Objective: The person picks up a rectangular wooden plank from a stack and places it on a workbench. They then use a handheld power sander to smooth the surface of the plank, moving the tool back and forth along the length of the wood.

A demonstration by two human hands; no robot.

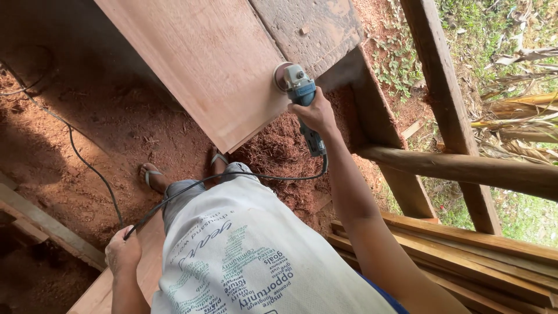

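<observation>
Grinder clenched in right hand, disc on board edge; left hand grips cord.

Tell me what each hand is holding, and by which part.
The right hand grips the blue grinder around its body, disc against the wooden board. The left hand holds the grinder's black cord partway along.
</observation>
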